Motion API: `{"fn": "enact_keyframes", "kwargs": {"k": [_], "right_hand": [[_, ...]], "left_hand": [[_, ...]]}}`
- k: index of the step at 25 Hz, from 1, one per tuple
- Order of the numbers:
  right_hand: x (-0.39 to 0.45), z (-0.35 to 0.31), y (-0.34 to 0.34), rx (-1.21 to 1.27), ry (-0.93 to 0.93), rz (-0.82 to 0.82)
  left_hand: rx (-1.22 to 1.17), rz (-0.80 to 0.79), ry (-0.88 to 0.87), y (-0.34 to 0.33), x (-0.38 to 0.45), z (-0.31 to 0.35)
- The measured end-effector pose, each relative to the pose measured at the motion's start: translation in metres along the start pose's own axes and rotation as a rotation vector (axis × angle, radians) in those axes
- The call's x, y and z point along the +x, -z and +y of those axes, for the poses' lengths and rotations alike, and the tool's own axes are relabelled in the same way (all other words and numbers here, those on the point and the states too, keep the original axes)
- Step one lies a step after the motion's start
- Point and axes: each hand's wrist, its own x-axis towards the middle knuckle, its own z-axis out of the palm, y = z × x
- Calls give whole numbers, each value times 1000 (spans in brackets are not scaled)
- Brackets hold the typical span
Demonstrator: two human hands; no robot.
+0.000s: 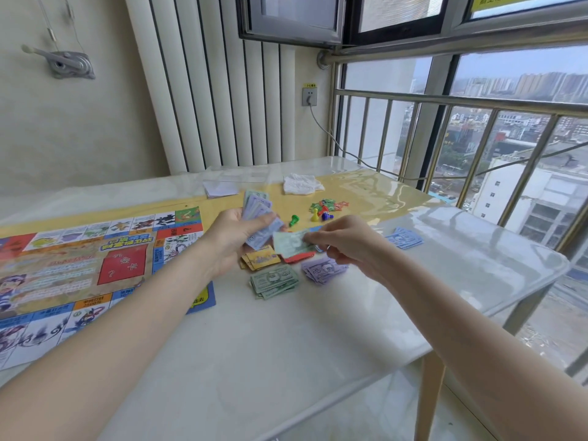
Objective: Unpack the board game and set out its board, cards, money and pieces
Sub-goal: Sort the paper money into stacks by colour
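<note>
The left hand (229,240) holds a fanned wad of play money (259,218) above the desk (286,345), its grip curled round the notes, thumb on top. The right hand (345,241) pinches a single pale green note (289,243) between thumb and fingertips, just beside the wad.

The game board (79,265) lies unfolded and flat on the left part of the desk; the left forearm crosses over its near right corner. A red panel at its centre carries a question mark; the remaining print is Chinese and too blurred to read.

Under the hands lie sorted stacks: yellow cards (259,261), red cards (297,257) partly hidden by the green note, a green note stack (275,281) marked "000", a purple note stack (323,269) likewise showing zeros, and a blue note stack (405,238) off to the right, well apart from the others.

Beyond the hands stand or lie small pawns (318,214) in green, yellow, red and blue, next to a heap of small green and orange tokens (329,205). Further back are a white paper stack (221,188), a clear plastic bag (235,175) and a crumpled white cloth (302,183).

A wall socket (309,96) bears a yellow label, not legible; its cable (334,138) runs down behind the desk. A metal railing (445,135) fronts the window.
</note>
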Motion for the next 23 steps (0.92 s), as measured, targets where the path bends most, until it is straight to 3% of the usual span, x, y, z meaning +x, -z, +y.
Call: {"fn": "enact_keyframes", "kwargs": {"k": [3, 7, 9, 11, 14, 17, 23], "right_hand": [[-1, 3, -30, -274, 57, 28], [-3, 10, -53, -840, 169, 91], [-6, 7, -50, -954, 202, 113], [-5, 0, -43, -792, 232, 157], [0, -12, -31, -217, 214, 97], [-2, -12, -28, -154, 232, -12], [4, -4, -6, -93, 219, -12]], "left_hand": [[-3, 12, -17, 15, -3, 3], [115, -37, 16, 18, -7, -1], [167, -26, 12, 19, -9, -2], [223, -52, 25, 19, -12, -3], [227, -110, 79, 14, -15, -3], [94, -174, 137, 6, -16, -1], [-29, -326, 214, 9, -14, 1]]}}
